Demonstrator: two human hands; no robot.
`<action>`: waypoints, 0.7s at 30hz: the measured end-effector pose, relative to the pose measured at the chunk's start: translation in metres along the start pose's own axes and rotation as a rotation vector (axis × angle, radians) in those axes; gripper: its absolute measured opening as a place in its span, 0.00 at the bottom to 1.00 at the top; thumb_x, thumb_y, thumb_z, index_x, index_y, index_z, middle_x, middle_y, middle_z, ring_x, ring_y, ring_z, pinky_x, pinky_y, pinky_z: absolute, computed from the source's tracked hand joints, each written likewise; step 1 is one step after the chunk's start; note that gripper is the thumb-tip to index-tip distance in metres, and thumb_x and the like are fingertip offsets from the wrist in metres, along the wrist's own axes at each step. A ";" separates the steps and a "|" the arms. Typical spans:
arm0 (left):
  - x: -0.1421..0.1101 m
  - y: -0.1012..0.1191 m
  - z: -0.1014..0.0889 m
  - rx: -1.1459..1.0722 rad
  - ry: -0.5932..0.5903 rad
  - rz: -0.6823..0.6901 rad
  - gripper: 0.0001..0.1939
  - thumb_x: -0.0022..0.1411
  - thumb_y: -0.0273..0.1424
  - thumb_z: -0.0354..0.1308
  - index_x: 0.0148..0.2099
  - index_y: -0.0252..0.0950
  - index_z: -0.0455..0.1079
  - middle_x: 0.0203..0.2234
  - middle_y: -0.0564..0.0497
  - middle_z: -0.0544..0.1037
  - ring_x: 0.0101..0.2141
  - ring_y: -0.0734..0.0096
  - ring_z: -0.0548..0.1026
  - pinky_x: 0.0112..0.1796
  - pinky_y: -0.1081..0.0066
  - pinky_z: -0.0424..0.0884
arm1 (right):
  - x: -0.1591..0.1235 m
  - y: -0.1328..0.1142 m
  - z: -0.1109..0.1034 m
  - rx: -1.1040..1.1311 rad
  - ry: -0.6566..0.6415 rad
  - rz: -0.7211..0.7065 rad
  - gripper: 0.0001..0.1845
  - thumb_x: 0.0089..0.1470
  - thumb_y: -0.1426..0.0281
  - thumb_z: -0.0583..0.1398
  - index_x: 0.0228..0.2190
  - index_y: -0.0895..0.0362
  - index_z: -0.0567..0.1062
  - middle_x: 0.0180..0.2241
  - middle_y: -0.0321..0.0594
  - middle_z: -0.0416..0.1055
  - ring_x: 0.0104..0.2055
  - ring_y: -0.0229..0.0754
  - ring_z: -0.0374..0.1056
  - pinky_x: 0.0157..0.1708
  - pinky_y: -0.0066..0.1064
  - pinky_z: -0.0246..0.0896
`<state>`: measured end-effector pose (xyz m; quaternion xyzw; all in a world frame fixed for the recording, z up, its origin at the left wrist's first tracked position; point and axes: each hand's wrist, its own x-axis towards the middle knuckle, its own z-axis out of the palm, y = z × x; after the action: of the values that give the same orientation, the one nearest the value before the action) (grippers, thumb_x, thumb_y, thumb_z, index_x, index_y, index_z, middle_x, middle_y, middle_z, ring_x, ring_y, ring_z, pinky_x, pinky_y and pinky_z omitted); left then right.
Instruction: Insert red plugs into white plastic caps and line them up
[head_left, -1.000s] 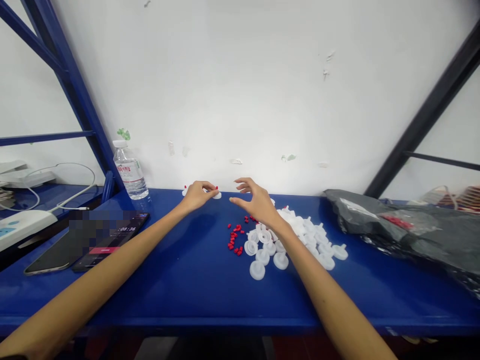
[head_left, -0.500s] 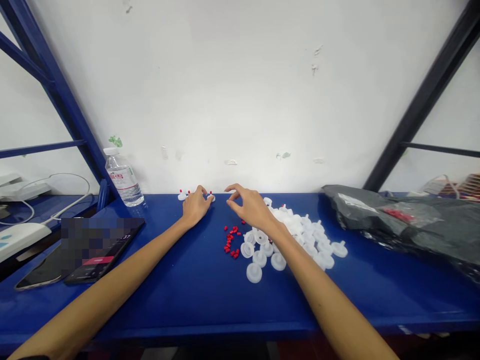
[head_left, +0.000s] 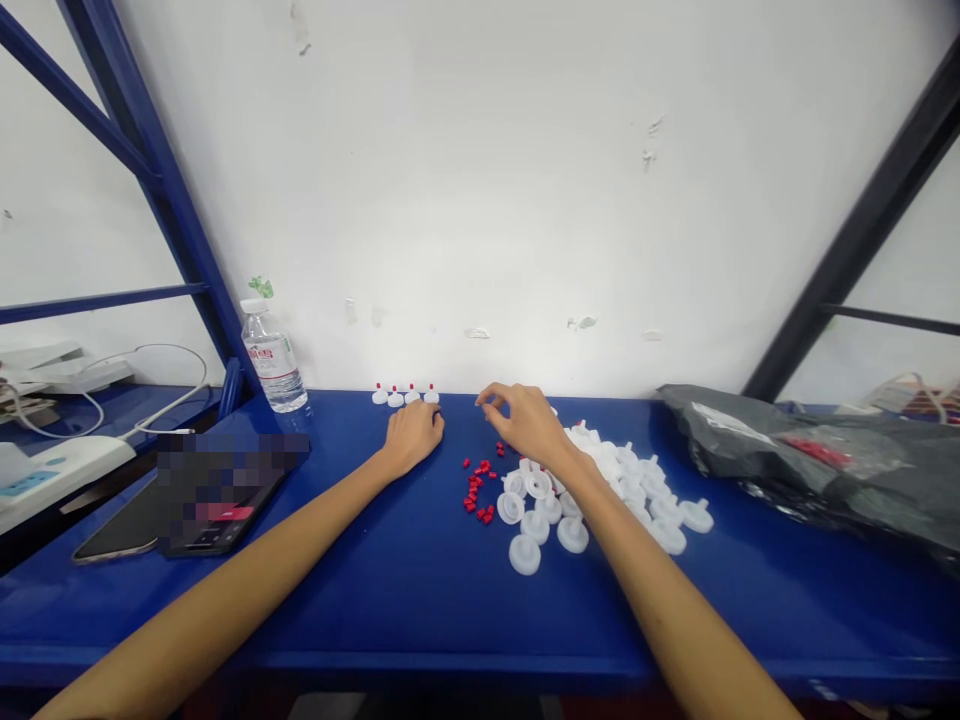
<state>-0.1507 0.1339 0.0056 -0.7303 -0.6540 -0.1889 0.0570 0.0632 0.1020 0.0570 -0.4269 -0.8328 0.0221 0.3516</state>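
Note:
My left hand (head_left: 415, 438) is low over the blue table, just in front of a short row of white disc-shaped caps with red tips (head_left: 412, 396). Its fingers are loosely bent and partly hidden; nothing shows in them. My right hand (head_left: 529, 425) hovers with curved fingers, thumb and forefinger slightly apart, and appears to hold nothing. Below it lie small loose red tips (head_left: 474, 492). A pile of translucent white caps with narrow spouts (head_left: 630, 480) spreads beneath and beyond my right forearm.
A water bottle (head_left: 274, 360) stands at the back left. Two phones (head_left: 225, 525) lie near a white power strip (head_left: 67, 475). On the right, a black plastic bag (head_left: 757, 450) carries a clear bag of red pieces (head_left: 821, 452). A white wall (head_left: 480, 200) rises behind the table.
My left hand has let go of a red-tipped cap in the row and drawn back towards me, uncovering the row. My right hand's fingers have curled in somewhat.

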 end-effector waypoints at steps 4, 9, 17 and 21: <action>-0.008 0.006 -0.007 -0.077 0.014 0.047 0.18 0.65 0.30 0.48 0.49 0.38 0.77 0.43 0.43 0.80 0.44 0.55 0.77 0.41 0.65 0.70 | 0.001 0.012 -0.012 -0.140 0.034 0.103 0.13 0.62 0.71 0.55 0.42 0.51 0.78 0.32 0.36 0.80 0.35 0.44 0.74 0.43 0.34 0.60; -0.038 0.017 -0.015 -0.298 -0.060 0.205 0.16 0.65 0.32 0.50 0.48 0.41 0.78 0.36 0.48 0.80 0.36 0.62 0.77 0.37 0.67 0.68 | -0.004 0.038 -0.023 -0.400 -0.146 0.323 0.15 0.62 0.67 0.55 0.45 0.54 0.79 0.40 0.48 0.80 0.48 0.54 0.72 0.48 0.43 0.59; -0.056 0.019 -0.016 -0.343 -0.141 0.336 0.14 0.65 0.36 0.55 0.47 0.44 0.79 0.40 0.48 0.77 0.35 0.65 0.75 0.36 0.68 0.67 | -0.012 0.055 -0.015 -0.447 -0.246 0.459 0.16 0.61 0.64 0.57 0.44 0.56 0.81 0.42 0.54 0.79 0.50 0.59 0.71 0.48 0.49 0.60; -0.050 0.017 -0.015 -0.403 -0.134 0.325 0.10 0.63 0.35 0.57 0.40 0.43 0.80 0.36 0.49 0.78 0.33 0.66 0.74 0.35 0.69 0.66 | -0.012 0.059 -0.016 -0.427 -0.244 0.508 0.13 0.59 0.67 0.58 0.41 0.55 0.82 0.40 0.52 0.80 0.46 0.55 0.74 0.45 0.44 0.63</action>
<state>-0.1412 0.0798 0.0043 -0.8333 -0.4795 -0.2549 -0.1038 0.1184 0.1264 0.0432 -0.6786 -0.7217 -0.0147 0.1357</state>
